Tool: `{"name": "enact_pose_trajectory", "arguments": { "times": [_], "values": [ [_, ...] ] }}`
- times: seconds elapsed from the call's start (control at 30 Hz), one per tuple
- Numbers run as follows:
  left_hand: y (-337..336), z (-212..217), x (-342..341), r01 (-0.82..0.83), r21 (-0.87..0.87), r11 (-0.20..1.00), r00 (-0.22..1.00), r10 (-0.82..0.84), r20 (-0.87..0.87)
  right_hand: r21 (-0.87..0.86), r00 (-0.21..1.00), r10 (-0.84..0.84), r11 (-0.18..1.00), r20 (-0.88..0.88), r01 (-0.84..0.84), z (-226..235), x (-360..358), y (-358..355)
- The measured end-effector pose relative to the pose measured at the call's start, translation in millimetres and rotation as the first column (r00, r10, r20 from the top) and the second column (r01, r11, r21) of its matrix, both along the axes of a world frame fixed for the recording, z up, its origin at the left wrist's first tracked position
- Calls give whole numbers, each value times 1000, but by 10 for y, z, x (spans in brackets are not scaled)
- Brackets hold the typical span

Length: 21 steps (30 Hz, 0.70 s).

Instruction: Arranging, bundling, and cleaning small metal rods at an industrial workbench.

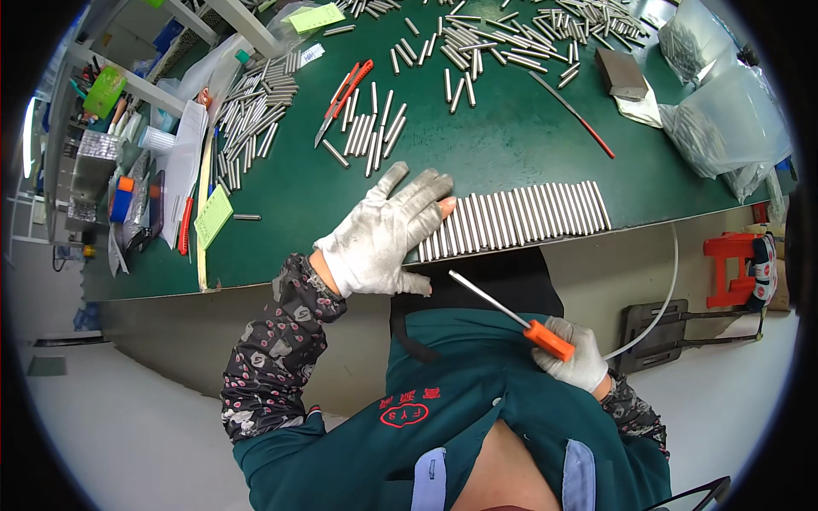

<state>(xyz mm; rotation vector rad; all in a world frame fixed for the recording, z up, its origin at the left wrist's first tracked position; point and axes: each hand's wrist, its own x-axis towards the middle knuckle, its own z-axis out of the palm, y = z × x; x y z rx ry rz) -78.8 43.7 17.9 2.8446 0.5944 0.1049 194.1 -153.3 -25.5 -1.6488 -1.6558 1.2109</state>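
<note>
My left hand [383, 230], in a white glove with greyed fingers and one bare fingertip, lies with its fingers stretched out at the left end of a row of metal pins [520, 215]. These short, shiny pins lie side by side along the table's front edge, and the hand covers part of the leftmost ones. In front of my body, my right hand [575, 356], also gloved, is closed around an orange-handled tool [550, 339] with a long, thin metal shaft. The shaft's tip points up and left toward the row, apart from it.
Loose metal pins lie in piles on the green table [298, 204]. A red utility knife [345, 100], a thin red-handled tool [579, 119] and a dark block [622, 73] lie farther back. Plastic bags [724, 119] stand right. A white hose [665, 311] hangs near my right hand.
</note>
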Motion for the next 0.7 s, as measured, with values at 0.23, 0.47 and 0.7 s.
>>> {"name": "enact_pose_trajectory", "arguments": {
  "times": [0.23, 0.47, 0.7],
  "values": [
    [10, 14, 21, -4, 17, 1000, 1000, 4, -23, 73, 998, -43, 997, 51, 39, -57, -15, -5],
    [-19, -1, -24, 27, 41, 999, 1000, -27, -13, 27, 996, -42, 999, -82, 44, -48, 128, -64],
    [28, 53, 278, 54, 13, 998, 995, -55, 80, 68, 981, -196, 978, -3, 196, -85, 278, -251]
  ]
}}
